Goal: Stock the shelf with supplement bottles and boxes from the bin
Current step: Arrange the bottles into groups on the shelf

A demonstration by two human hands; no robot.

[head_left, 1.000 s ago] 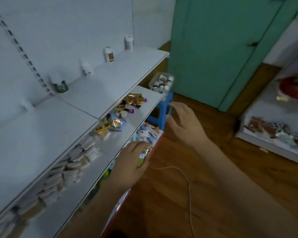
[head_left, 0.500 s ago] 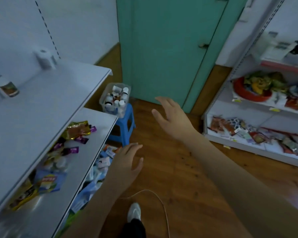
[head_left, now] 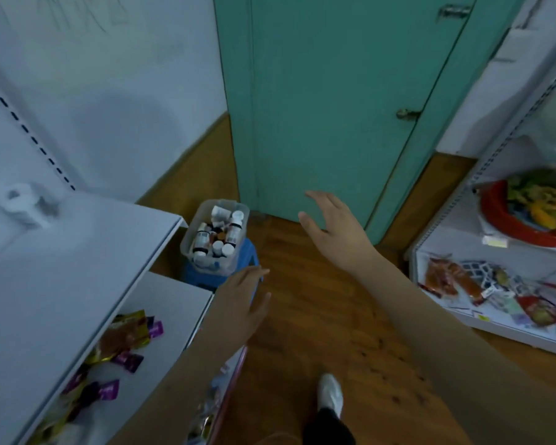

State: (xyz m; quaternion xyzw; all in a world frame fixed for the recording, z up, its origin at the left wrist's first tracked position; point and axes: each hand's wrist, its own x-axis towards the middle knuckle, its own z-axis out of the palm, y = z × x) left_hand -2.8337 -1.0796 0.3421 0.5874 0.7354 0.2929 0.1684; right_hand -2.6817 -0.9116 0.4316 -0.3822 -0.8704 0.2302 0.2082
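Left hand (head_left: 243, 303) and right hand (head_left: 333, 231) reach forward, fingers relaxed, empty.

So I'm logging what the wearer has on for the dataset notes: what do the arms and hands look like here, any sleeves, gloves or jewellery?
Both forearms are bare all the way to the frame edge, with no sleeves in view. The left hand and right hand wear no gloves, and no rings, watch or bracelets show. Lower down, a white shoe and a dark trouser leg are visible.

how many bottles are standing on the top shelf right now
1. A single white bottle stands at the back of the top shelf, against the wall, blurred. More may sit out of frame to the left. The other bottles are in the bin on the blue stool.
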